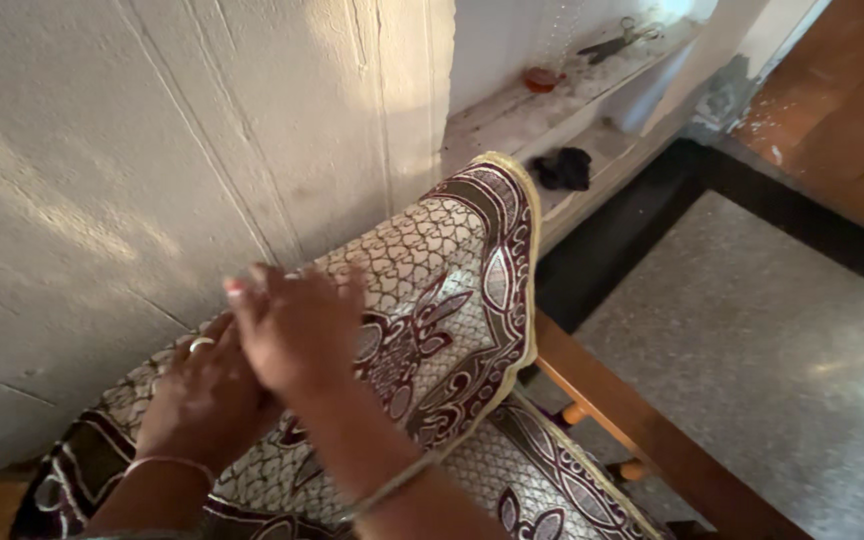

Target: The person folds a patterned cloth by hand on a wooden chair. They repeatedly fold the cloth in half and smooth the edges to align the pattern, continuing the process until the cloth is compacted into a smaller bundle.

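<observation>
- My right hand [297,330] lies flat, fingers spread, pressing the patterned cloth [452,300].
- My left hand [207,390], at eight o'clock of it, rests open alongside.
- Cloth drapes over the wooden frame [642,425], against the wall [152,150].
- I'd say smoothing; next, an even sweep toward two o'clock.

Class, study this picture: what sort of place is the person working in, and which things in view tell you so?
Probably a room in a home, perhaps a sewing corner. A patterned cloth lies over a wooden frame under both hands, scissors rest on a white ledge by the plastered wall, and the floor is speckled stone.
</observation>
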